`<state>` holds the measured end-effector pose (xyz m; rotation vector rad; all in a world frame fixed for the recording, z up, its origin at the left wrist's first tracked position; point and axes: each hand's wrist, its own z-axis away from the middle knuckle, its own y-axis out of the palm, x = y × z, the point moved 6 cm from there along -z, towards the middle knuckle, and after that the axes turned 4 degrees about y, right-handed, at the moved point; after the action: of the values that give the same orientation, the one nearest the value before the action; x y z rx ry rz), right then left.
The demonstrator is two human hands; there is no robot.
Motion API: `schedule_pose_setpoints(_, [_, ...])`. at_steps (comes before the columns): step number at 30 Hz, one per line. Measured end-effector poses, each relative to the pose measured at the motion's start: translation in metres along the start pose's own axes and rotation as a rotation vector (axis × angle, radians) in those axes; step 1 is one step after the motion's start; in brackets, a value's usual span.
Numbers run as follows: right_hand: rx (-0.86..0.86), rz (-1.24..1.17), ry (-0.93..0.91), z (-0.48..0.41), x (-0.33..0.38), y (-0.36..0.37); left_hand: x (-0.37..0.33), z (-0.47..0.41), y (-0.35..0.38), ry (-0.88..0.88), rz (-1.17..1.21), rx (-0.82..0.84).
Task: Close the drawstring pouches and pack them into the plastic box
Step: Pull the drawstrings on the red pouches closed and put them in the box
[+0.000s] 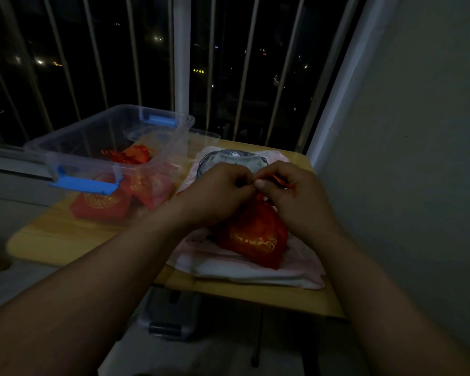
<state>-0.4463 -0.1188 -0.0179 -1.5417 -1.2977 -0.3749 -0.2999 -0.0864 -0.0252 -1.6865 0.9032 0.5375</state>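
Red pouch (pixel 255 237) — pinched by left hand (pixel 217 192), right hand (pixel 292 198)

Pretty dim shot. Both hands meet at the neck of a red pouch (pixel 251 234) lying on pale cloth (pixel 244 272); left hand (pixel 217 191) and right hand (pixel 291 191) pinch its red cord (pixel 281 182). Clear box (pixel 106 142) with blue latches sits left on the yellow table (pixel 65 234), red pouches inside.
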Motion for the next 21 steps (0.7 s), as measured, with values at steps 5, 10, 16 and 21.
schedule_pose_setpoints(5, [0.088, -0.289, 0.185, 0.0027, -0.0073, 0.0, 0.0033, 0.0031, -0.0001, -0.097, 0.226, 0.055])
schedule_pose_setpoints(10, [0.071, -0.289, 0.185, 0.0037, -0.0071, 0.002, 0.0022, 0.002, 0.0034, -0.12, 0.258, 0.038])
schedule_pose_setpoints(16, [-0.011, -0.187, 0.098, 0.0019, -0.0031, 0.0012, -0.003, 0.0031, 0.001, -0.096, 0.246, 0.001])
schedule_pose_setpoints(21, [0.003, -0.357, 0.158, 0.0017, -0.0076, 0.0003, -0.004, 0.0058, -0.0007, -0.129, 0.337, 0.055])
